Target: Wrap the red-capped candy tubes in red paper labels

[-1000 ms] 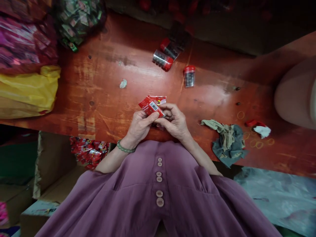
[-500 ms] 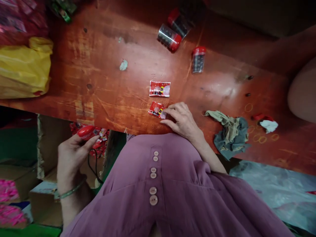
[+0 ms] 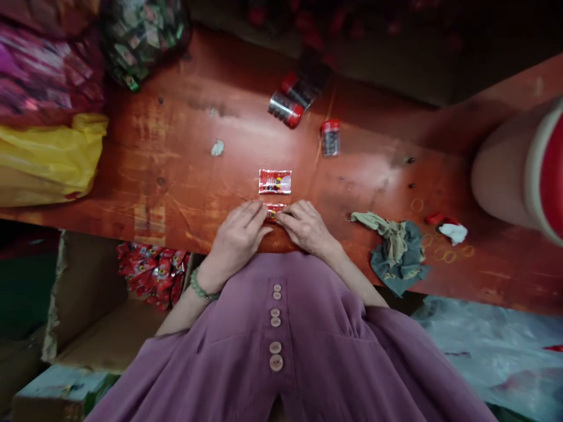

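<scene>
A small red printed packet (image 3: 274, 213) lies at the table's near edge, between my two hands. My left hand (image 3: 237, 235) has its fingers together, curled against the packet's left end, with the thumb a little apart and lower. At the right end, my right hand (image 3: 308, 230) grips the packet between thumb and fingers. Both ends of this packet are hidden by fingertips. Just beyond it a second red packet (image 3: 275, 181) lies flat, untouched.
Red-capped clear jars (image 3: 331, 138) lie farther back. To the right are a grey rag (image 3: 398, 252), rubber bands (image 3: 446, 255) and a large pale bucket (image 3: 501, 170). Bags, one yellow (image 3: 53, 161), sit left. Below, a cardboard box (image 3: 88, 293) holds red packets (image 3: 153, 272).
My left hand has come from above the box to the packet at the table edge; the red item it held is gone from it. My right hand stays at the packet. The view has shifted.
</scene>
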A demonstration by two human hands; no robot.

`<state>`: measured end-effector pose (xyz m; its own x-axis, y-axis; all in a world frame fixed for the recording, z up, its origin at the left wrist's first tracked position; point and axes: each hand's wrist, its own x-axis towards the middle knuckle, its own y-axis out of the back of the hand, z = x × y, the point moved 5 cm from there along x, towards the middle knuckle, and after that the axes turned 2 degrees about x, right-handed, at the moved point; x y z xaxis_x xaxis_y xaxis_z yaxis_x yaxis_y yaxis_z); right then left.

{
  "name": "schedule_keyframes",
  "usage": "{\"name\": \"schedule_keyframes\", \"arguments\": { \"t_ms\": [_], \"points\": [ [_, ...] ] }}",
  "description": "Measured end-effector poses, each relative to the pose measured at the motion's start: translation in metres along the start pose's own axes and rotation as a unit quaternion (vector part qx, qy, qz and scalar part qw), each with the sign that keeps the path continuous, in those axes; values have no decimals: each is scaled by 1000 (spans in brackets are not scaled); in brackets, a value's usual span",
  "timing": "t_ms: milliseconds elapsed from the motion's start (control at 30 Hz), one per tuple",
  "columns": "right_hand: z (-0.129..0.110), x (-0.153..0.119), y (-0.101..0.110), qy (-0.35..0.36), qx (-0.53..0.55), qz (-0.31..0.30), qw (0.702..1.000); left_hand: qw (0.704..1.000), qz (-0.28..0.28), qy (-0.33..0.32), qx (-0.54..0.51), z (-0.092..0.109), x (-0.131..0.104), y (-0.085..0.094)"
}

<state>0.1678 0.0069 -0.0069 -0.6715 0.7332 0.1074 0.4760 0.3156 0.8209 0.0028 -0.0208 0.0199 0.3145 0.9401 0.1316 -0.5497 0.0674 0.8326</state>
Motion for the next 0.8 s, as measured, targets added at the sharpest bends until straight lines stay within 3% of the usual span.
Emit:
{"name": "schedule_keyframes", "arguments": {
  "t_ms": [100,267,433,533,600,700,800],
  "points": [
    [-7,5,4,12,-10,-8,1000,994,-21,-83,60,7,20,-17],
    [0,19,29,-7,19,-13,1000,980,6,-156,120,1,25,-16],
    [54,55,87,-119,-20,70,990,987,38,-137,75,-3,28,-18],
    [85,80,110,-193,-79,42,977,991,31,-119,44,-4,29,-21],
    [99,88,118,-258,-134,8,957,993,20,-110,26,-3,29,-21],
    [109,84,123,-344,-174,8,922,995,1,-95,16,-1,28,-18],
    [114,76,114,-374,-151,23,915,997,-26,-74,11,1,28,-16]
  ]
}}
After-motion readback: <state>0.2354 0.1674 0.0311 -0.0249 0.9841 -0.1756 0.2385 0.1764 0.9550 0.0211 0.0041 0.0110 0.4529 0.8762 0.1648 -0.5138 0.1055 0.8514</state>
